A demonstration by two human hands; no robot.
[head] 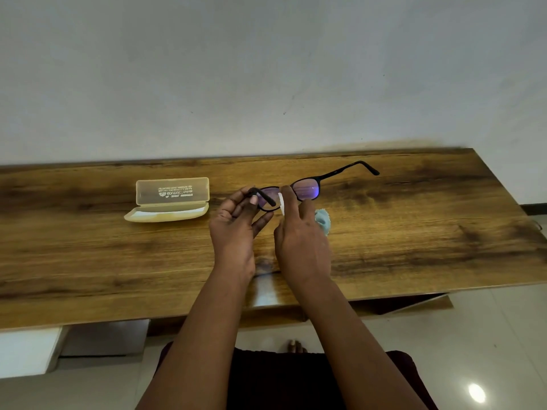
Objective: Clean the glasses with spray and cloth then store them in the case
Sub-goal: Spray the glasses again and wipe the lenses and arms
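Note:
Black-framed glasses (306,189) with purple-tinted lenses are held just above the wooden table (414,232), one temple arm stretching out to the back right. My left hand (236,229) grips the frame at its left end, where the other temple arm crosses the fingers. My right hand (302,244) holds a small white spray bottle (281,204) against the bridge of the glasses, index finger on top; most of the bottle is hidden. A light blue cloth (324,218) lies crumpled on the table just behind my right hand. The translucent yellowish case (171,199) stands open to the left.
The table runs along a plain grey wall. Its right end is near the right of the view, and its front edge is close to my body. Below it are a white tiled floor, my dark-clothed lap and a foot.

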